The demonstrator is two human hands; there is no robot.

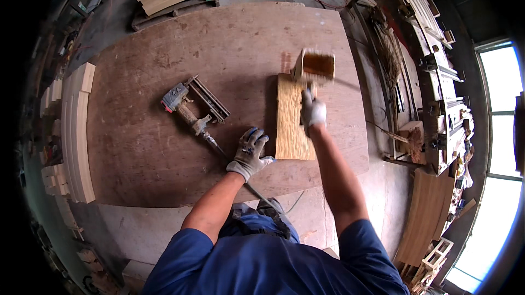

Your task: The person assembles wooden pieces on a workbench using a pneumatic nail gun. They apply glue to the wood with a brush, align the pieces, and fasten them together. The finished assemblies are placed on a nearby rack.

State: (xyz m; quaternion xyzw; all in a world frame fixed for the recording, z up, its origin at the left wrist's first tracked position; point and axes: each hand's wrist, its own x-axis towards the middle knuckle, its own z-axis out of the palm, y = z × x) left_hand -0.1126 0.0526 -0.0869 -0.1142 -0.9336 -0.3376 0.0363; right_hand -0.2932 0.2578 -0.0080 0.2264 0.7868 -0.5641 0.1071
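Board (pixel 290 125), long axis pointing forward, left hand (pixel 250 150) splayed, right hand (pixel 314 113), grip unclear

A person (pixel 317 273) in a plain navy shirt (pixel 251 267) and pale work gloves (pixel 249 161), seen from above.
The left sleeve (pixel 188 248) and right sleeve (pixel 358 243) are cut short, leaving both forearms bare. The left hand (pixel 251 150) wears a greyish glove with dark smudges and blue fingertips; the right hand (pixel 314 112), blurred, wears one with a whitish back. Blue-and-black clothing (pixel 254 219) shows beyond the shirt's front.
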